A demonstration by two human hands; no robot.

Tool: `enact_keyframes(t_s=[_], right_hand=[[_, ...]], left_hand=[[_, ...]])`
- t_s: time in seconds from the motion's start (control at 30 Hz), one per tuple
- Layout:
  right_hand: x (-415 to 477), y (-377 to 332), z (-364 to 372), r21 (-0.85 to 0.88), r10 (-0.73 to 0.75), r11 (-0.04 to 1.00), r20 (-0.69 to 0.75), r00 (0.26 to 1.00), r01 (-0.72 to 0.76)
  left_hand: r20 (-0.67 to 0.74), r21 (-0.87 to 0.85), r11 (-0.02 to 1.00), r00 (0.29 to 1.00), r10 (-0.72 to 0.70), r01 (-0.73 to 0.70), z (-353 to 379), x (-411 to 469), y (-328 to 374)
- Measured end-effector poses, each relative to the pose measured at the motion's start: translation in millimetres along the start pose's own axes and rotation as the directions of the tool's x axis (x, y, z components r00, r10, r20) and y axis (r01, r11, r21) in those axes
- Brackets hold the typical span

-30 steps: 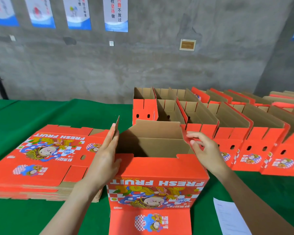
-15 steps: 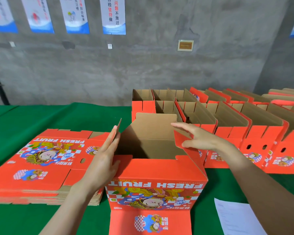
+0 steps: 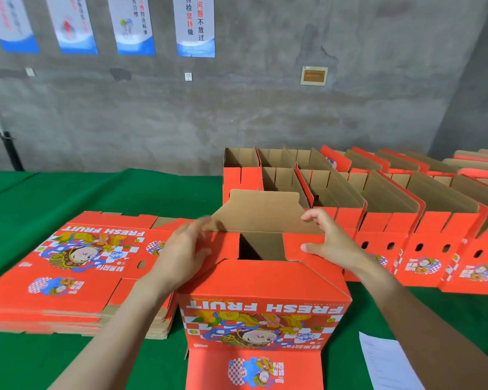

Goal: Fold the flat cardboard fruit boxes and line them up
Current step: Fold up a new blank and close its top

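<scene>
Your left hand point(image 3: 185, 256) is spread flat, fingers loosely apart, pressing down on the left side flap point(image 3: 223, 244) of the box point(image 3: 265, 305) in the centre of the frame; it's motion-blurred, so you can't tell exactly where the fingertips land. Your right hand point(image 3: 328, 243) is open too, thumb on top of the right side flap point(image 3: 297, 247) and fingers curled over its far edge, not clamped on anything, just pushing.

The box sits right under both hands, on the green counter point(image 3: 110, 192), a bit below frame centre. It's orange with "FRESH FRUIT" and a cartoon print facing you upside down. The two side flaps lie roughly level with a dark gap between them, the brown back flap point(image 3: 265, 208) stands up behind, and the front flap point(image 3: 254, 370) hangs down at the bottom edge.

Left of the box, just beside your left forearm, is the stack of flat boxes point(image 3: 76, 266). To the right and behind, the folded boxes point(image 3: 406, 215) stand in rows, tops open. A white sheet of paper point(image 3: 386, 364) lies at lower right.
</scene>
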State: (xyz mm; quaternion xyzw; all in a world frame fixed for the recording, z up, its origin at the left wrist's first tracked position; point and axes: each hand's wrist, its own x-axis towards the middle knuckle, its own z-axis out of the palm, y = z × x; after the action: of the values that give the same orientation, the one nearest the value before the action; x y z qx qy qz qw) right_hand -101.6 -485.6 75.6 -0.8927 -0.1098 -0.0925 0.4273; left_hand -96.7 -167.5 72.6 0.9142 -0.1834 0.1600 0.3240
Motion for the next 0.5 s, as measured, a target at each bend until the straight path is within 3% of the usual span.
enact_keyframes(t_s=[0.1, 0.23, 0.33, 0.43, 0.5], right_hand=[[-4.3, 3.1, 4.9, 0.015, 0.002, 1.0, -0.068, 0.998, -0.001], [-13.7, -0.1, 5.8, 0.06, -0.033, 0.998, -0.053, 0.998, 0.036], [-16.8, -0.1, 6.9, 0.158, 0.009, 0.987, 0.029, 1.0, -0.013], [-15.7, -0.4, 10.1, 0.059, 0.051, 0.997, 0.015, 0.999, -0.051], [-14.3, -1.9, 11.2, -0.054, 0.049, 0.997, 0.011, 0.999, -0.049]], left_hand=[[0.056, -0.014, 0.992, 0.991, -0.123, 0.124, -0.7, 9.7, 2.6], [0.153, -0.033, 0.999, 0.988, 0.001, 0.004, 5.2, 11.6, 5.4], [0.151, -0.011, 0.997, 0.986, -0.068, 0.07, 7.1, 9.7, 5.9], [0.176, -0.107, 0.976, 0.97, -0.167, 0.187, 7.2, 14.4, 6.9], [0.227, -0.04, 0.975, 0.952, -0.204, 0.218, 9.9, 15.2, 10.0]])
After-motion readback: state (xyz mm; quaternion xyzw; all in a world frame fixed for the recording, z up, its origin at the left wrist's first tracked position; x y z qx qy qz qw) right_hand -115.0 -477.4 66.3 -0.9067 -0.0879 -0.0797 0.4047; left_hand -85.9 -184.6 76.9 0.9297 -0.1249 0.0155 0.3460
